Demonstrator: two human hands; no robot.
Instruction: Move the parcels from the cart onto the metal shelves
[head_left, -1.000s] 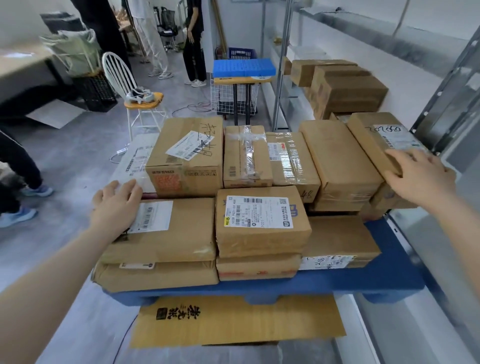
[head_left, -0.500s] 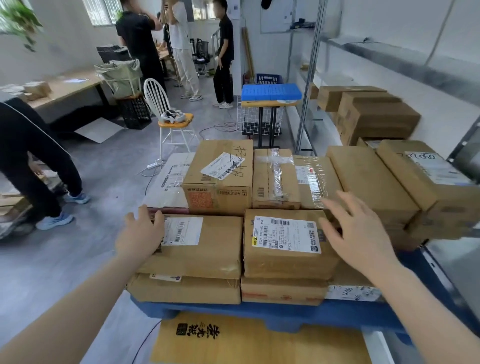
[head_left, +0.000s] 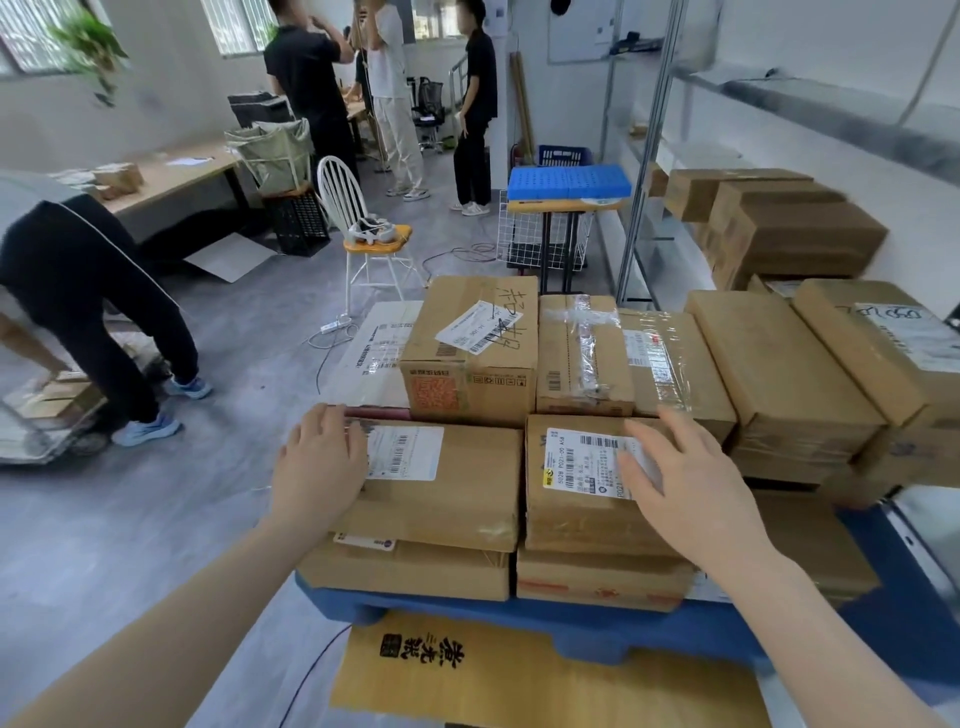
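Observation:
A blue cart (head_left: 597, 626) in front of me carries several brown cardboard parcels in two layers. My left hand (head_left: 317, 467) rests flat on the left end of the front-left parcel (head_left: 457, 493), fingers straight over its white label. My right hand (head_left: 680, 483) lies open on the front-middle parcel (head_left: 576, 499), covering part of its label. Behind them stand a taller box with handwriting (head_left: 472, 353) and a taped box (head_left: 582, 353). The metal shelves (head_left: 831, 114) run along the right wall, with several parcels (head_left: 795, 239) stacked on a lower level.
A flat cardboard sheet (head_left: 540, 680) lies on the floor under the cart's near edge. A person (head_left: 78, 291) bends over at the left. A white chair (head_left: 363, 244), a blue-topped wire stand (head_left: 566, 208) and three standing people (head_left: 395, 93) are farther back. Cables cross the grey floor.
My right hand has come off the far-right parcel and moved left onto the front-middle parcel. My left hand has stayed on the front-left parcel. The view has tilted up.

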